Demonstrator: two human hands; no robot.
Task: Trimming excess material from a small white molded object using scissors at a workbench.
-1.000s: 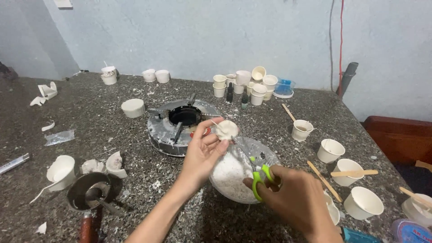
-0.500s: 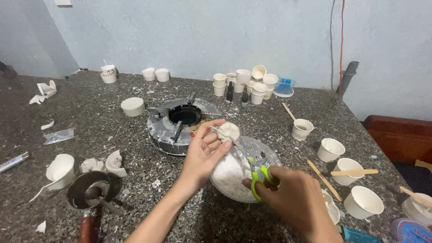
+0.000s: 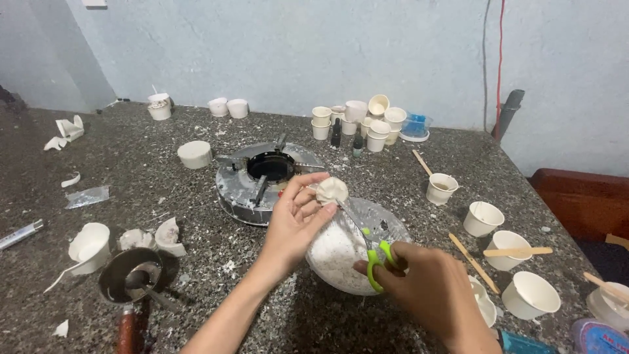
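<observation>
A small white lump [image 3: 332, 190], rounded and rough-surfaced, sits pinched at the fingertips of the left hand [image 3: 295, 223], raised just over the far rim of the bowl [image 3: 386, 226]. Green-handled scissors [image 3: 373, 252] are in the right hand [image 3: 426, 288], their thin metal blades angling up-left and meeting the lump's underside. Below, the clear bowl rests on the speckled counter [image 3: 164, 190], filled with white, crumbly powder.

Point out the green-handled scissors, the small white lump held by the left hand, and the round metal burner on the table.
green-handled scissors [image 3: 377, 259], head view, on the green handle loop.
small white lump [image 3: 332, 190], head view, on its top surface.
round metal burner [image 3: 239, 187], head view, on its grey metal rim.
</observation>
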